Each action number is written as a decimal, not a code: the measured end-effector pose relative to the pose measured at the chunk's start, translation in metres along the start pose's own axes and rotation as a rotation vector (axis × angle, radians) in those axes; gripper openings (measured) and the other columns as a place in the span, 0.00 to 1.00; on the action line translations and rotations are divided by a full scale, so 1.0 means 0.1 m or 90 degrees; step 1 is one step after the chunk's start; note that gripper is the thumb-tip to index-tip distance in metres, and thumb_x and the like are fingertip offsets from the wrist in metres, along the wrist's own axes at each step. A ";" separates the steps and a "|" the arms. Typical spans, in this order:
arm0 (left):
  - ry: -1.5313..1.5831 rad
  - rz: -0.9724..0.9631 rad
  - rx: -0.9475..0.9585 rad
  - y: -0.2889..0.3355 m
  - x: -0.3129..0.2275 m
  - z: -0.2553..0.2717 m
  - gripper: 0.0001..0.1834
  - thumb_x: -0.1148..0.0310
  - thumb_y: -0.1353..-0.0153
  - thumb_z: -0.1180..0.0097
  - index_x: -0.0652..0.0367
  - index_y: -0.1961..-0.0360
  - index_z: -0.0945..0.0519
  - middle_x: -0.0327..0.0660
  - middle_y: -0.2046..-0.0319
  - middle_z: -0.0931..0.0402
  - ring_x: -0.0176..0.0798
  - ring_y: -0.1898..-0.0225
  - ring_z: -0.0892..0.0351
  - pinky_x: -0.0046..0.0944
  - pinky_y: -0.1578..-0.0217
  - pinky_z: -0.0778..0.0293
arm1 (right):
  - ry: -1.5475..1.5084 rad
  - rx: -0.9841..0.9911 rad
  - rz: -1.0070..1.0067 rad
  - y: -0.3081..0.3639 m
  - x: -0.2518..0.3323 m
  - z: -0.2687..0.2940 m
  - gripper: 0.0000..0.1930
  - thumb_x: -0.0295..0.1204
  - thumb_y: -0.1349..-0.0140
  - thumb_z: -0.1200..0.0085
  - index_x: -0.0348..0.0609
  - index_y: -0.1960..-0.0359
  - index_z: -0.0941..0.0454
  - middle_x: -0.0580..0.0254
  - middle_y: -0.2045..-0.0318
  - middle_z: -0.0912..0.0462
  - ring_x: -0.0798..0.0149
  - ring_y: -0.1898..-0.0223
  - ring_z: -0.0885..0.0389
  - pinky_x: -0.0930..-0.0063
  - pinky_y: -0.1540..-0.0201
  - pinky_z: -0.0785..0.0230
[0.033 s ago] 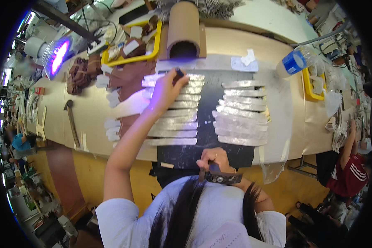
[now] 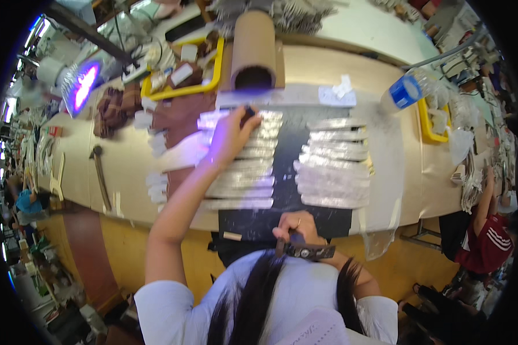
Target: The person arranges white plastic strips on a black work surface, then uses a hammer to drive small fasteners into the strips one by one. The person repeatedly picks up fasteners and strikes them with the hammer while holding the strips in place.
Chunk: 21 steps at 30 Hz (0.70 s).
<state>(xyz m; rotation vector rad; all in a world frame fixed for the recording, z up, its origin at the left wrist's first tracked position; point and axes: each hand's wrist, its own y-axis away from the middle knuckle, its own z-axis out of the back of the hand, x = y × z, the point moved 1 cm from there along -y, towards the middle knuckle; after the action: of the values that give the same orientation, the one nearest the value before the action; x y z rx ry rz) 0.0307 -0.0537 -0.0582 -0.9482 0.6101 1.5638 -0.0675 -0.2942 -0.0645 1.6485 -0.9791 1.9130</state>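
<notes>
Slightly lower in view than before: black mat [image 2: 328, 223] beside left hand [image 2: 230, 138], silver strips [image 2: 331, 187] beneath and right of it. Right hand [image 2: 298, 225] still curled, cannot tell whether gripping; left still pinching small dark piece [image 2: 249, 111] at its fingertips.

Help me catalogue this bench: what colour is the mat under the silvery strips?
The mat is black; it shows best in the head view.

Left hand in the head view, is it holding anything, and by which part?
The left hand holds a small dark object, apparently just below its visible end; the rest is hidden.
</notes>
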 end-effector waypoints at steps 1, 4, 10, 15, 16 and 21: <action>-0.016 0.003 -0.003 0.00 0.01 -0.02 0.10 0.66 0.38 0.41 0.62 0.61 0.23 0.41 0.75 0.22 0.31 0.72 0.24 0.33 0.69 0.29 | 0.003 -0.003 0.002 -0.02 0.00 0.02 0.14 0.26 0.48 0.37 0.41 0.84 0.31 0.61 0.87 0.32 0.62 0.88 0.31 0.72 0.83 0.39; -0.076 -0.017 0.007 0.02 0.07 0.00 0.10 0.66 0.39 0.41 0.62 0.62 0.23 0.44 0.75 0.21 0.33 0.73 0.23 0.35 0.70 0.28 | 0.062 0.001 -0.049 -0.09 0.06 0.06 0.10 0.26 0.47 0.35 0.41 0.76 0.27 0.62 0.83 0.27 0.68 0.83 0.26 0.76 0.77 0.34; -0.064 -0.082 0.001 -0.09 0.05 -0.03 0.11 0.64 0.39 0.41 0.62 0.65 0.25 0.52 0.74 0.22 0.54 0.72 0.21 0.43 0.73 0.29 | 0.232 -0.144 -0.083 -0.87 0.61 0.46 0.15 0.29 0.45 0.36 0.41 0.59 0.27 0.60 0.77 0.23 0.66 0.79 0.24 0.75 0.74 0.32; -0.098 -0.123 -0.015 -0.09 -0.01 -0.03 0.12 0.64 0.39 0.42 0.62 0.66 0.27 0.52 0.76 0.25 0.56 0.72 0.23 0.46 0.73 0.30 | 0.364 -0.131 0.005 -1.30 0.80 0.72 0.17 0.30 0.40 0.42 0.43 0.50 0.27 0.53 0.75 0.20 0.56 0.77 0.21 0.68 0.74 0.30; -0.082 -0.115 -0.017 -0.07 -0.02 -0.04 0.12 0.64 0.39 0.42 0.62 0.66 0.27 0.52 0.76 0.25 0.56 0.72 0.23 0.46 0.73 0.30 | 0.408 -0.128 0.041 -1.35 0.81 0.74 0.19 0.29 0.39 0.43 0.44 0.46 0.27 0.51 0.72 0.19 0.53 0.75 0.19 0.66 0.72 0.28; -0.118 -0.121 -0.033 -0.08 0.01 -0.06 0.12 0.64 0.39 0.42 0.63 0.62 0.24 0.52 0.73 0.22 0.52 0.71 0.20 0.43 0.70 0.28 | 0.490 -0.135 0.138 -1.51 0.91 0.68 0.21 0.32 0.38 0.45 0.50 0.43 0.28 0.51 0.68 0.18 0.51 0.72 0.18 0.64 0.70 0.26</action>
<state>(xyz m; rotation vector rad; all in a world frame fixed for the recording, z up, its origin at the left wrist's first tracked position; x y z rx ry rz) 0.0403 -0.0561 -0.0614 -0.8619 0.3398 1.4819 0.0676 -0.2563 0.0614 0.5973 -0.9920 2.2107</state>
